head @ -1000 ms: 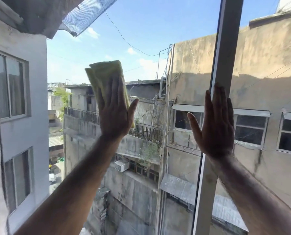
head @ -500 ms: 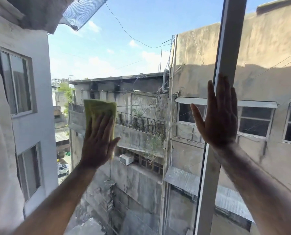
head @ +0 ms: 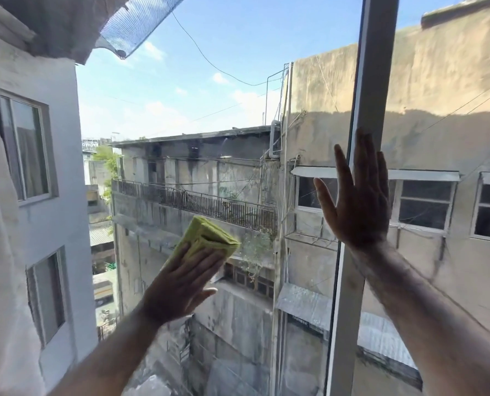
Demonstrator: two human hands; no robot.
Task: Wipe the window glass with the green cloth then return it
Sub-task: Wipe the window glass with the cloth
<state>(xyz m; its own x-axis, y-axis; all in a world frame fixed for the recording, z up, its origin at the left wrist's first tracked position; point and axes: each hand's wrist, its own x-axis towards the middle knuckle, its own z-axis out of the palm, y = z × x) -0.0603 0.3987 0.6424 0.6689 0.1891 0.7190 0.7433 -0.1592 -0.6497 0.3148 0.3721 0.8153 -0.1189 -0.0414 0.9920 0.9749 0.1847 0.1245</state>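
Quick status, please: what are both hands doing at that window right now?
Left hand flat, pressing green cloth on window glass. Right hand open, braced by white frame bar. Nothing in the way.

Both bare forearms reach up and forward, rising from the five and seven o'clock corners. The left hand (head: pixel 181 284) lies flat, fingers together and angled toward one o'clock, thumb splayed out toward three. The right hand (head: pixel 358 195) is held higher, palm forward, fingers pointing to twelve, thumb spread toward ten.
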